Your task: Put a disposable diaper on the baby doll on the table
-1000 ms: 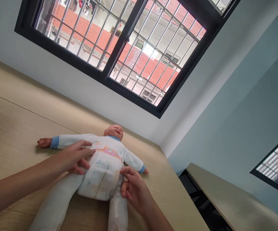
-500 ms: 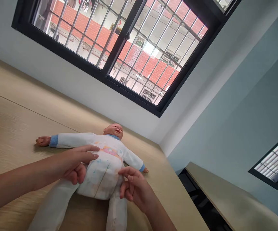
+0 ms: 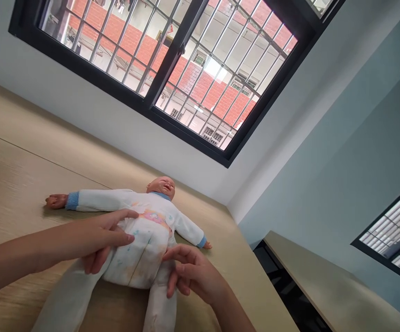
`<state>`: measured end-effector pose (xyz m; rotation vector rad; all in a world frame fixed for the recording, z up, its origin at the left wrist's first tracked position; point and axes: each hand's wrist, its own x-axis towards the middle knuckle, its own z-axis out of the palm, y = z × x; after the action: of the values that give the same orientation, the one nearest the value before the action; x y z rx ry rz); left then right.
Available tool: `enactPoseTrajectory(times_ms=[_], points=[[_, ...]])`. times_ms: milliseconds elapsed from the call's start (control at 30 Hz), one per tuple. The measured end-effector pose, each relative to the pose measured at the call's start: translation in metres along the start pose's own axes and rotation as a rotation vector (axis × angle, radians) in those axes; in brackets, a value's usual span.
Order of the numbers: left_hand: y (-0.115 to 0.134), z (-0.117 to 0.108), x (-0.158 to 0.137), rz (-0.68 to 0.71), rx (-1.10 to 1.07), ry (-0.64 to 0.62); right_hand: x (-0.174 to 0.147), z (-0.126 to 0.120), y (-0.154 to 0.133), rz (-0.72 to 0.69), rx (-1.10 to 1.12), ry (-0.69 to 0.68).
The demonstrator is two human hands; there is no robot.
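Observation:
A baby doll [image 3: 156, 207] lies on its back on the wooden table [image 3: 20, 184], its arms spread and its head away from me. It wears a white top with blue cuffs and collar, and a white printed diaper [image 3: 134, 256] with a dark line down the front. At the diaper's left edge is my left hand [image 3: 106, 235], thumb and index finger apart, fingertips at the waist. My right hand [image 3: 194, 272] rests by the right edge, index fingertip touching the diaper's side and the other fingers loosely curled over the doll's leg [image 3: 160, 309]. Neither hand grips anything visible.
A dark-framed window [image 3: 147, 106] with metal bars is set in the wall behind the table. At the right stands another table [image 3: 310, 272] with a dark space under its top. A second window [image 3: 393, 235] shows at the far right.
The view has shifted slightly, so doll and window sit a little further left. My left thumb has moved lower along the diaper's edge. My right hand stays beside the diaper's right side.

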<state>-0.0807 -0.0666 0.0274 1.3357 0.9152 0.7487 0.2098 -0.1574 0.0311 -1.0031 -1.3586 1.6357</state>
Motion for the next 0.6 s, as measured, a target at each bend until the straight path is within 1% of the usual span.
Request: enactPoseTrajectory(times_ms=[133,233,300,333,400,533,600], points=[[0.000,-0.004,0.003,0.047,0.194,-0.065,-0.005,0.001,-0.011,0.006,-0.117,0.052],[0.003,-0.010,0.004,0.082,0.284,-0.042,-0.015,0.008,-0.027,0.064,-0.218,0.065],[0.005,-0.011,0.004,0.092,0.352,-0.029,-0.020,0.015,-0.034,0.091,-0.247,0.065],[0.006,-0.011,0.004,0.082,0.371,-0.044,-0.021,0.019,-0.037,0.096,-0.244,0.058],[0.005,-0.009,0.003,0.068,0.368,-0.058,-0.023,0.027,-0.038,0.093,-0.211,0.032],[0.002,-0.005,0.002,0.114,0.310,0.031,-0.021,0.039,-0.032,0.103,-0.153,-0.014],[0.002,-0.006,0.002,0.120,0.317,0.008,-0.019,0.042,-0.025,0.099,-0.121,-0.014]])
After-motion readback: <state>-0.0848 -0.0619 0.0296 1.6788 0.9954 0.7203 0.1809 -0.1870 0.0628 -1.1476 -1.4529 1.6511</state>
